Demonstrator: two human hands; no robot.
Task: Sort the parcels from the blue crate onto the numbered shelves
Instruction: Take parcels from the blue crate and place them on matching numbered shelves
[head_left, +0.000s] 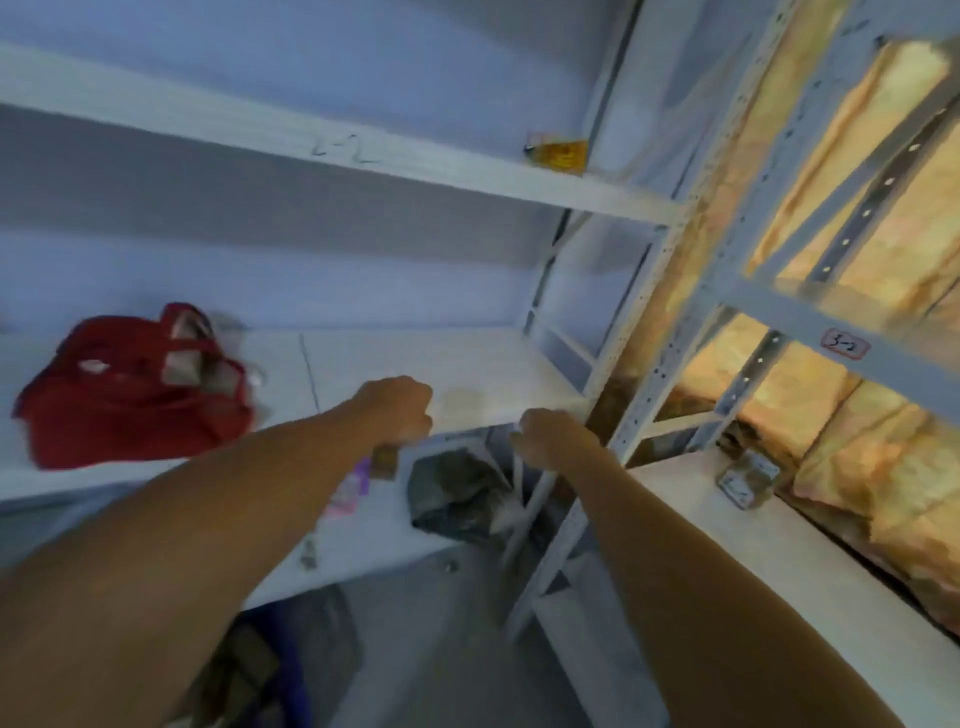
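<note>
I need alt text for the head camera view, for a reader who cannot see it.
A person's left hand and right hand reach to the front edge of a white shelf board; the picture is blurred. A red fabric bag lies on that board, to the left; a dark grey plastic parcel lies on the lower shelf board.

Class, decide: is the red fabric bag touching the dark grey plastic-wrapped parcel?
Apart. The head view shows the red fabric bag on the middle white shelf, the dark grey plastic-wrapped parcel on the shelf below, right of it.

Matt painted-metal shelf (483, 364) — red bag (130, 395) looks like cloth.
</note>
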